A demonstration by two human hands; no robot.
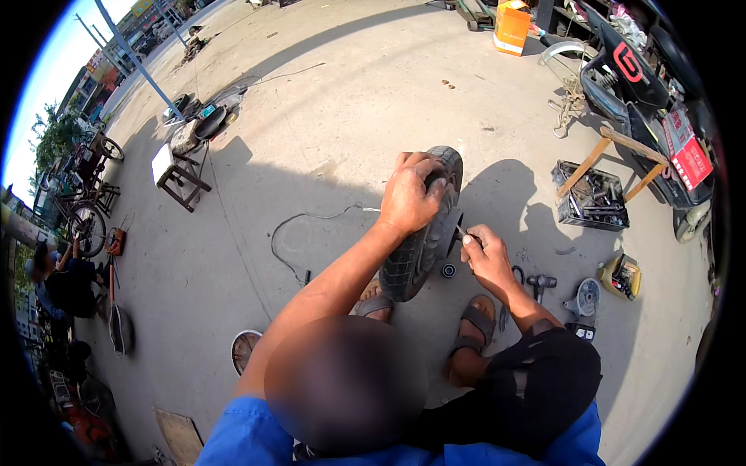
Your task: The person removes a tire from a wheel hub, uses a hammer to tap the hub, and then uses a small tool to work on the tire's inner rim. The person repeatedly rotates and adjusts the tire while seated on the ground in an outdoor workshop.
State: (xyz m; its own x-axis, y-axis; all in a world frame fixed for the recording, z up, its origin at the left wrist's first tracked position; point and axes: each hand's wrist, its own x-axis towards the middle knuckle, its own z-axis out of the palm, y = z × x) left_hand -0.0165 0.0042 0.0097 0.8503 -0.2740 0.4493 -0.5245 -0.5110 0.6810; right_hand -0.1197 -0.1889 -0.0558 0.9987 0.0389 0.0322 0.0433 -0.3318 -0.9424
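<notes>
Blurred past telling, a dark rounded shape filled the lower middle of the frame. Above it, at centre, was a black tyre. The hands were apart — the left hand clamped over its top, the right hand pinching a thin tool beside it. The step looked like tool work at its side; the next move seemed to call for a steady grip. Printing marked an orange box, upper right, and a red-and-white carton below.

One held tyre, seemingly one hammer
</notes>
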